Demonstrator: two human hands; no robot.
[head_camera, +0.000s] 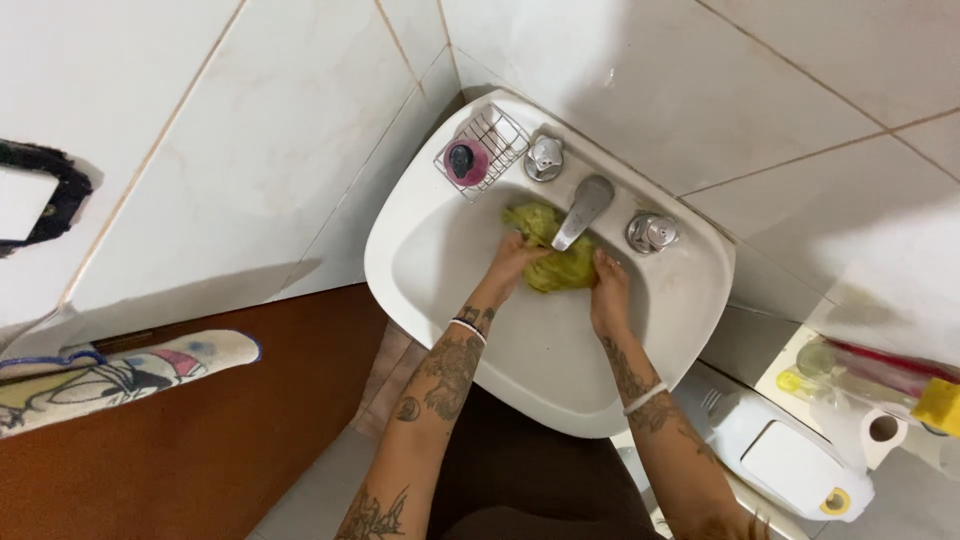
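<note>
— Where is the cloth?

— The green cloth (552, 250) sits bunched in the white sink (420, 270), under the metal tap (583, 208). My left hand (512, 262) is clamped on one end, my right hand (608, 290) is closed on the other.

— How does it handle?

— Soft and limp, I judge, and heavier if wet; probably slippery. Better to grab a thick fold than a loose edge.

— Anything close by?

— A wire soap rack (482, 148) at the sink's corner.

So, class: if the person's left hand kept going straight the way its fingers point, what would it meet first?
The left hand already presses the green cloth; beyond that, probably the tap spout, though depth is unclear.
</note>
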